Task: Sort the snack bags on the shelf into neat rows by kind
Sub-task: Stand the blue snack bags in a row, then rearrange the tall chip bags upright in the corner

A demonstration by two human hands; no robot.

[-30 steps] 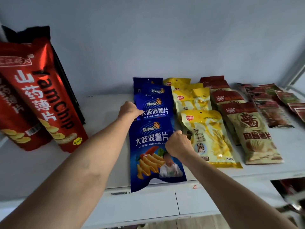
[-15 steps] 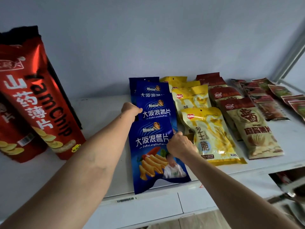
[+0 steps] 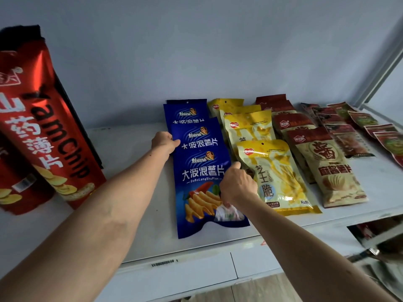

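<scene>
Blue foil potato-chip bags [image 3: 205, 171] lie overlapped in a row on the white shelf [image 3: 130, 192], where we pinch their edges, left hand [image 3: 164, 142] and right hand [image 3: 236, 186].

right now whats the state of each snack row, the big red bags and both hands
blue wavy-chip bags: lying flat, overlapped in one row, front bag over shelf edge
yellow cheese-stick bags: flat, overlapped row
beige sesame-chip bags with dark red tops: flat, overlapped row
small dark red packets: flat, loosely rowed
tall red yam chip bags: upright, leaning
left hand: on blue row's left edge
right hand: on front blue bag's right edge
</scene>
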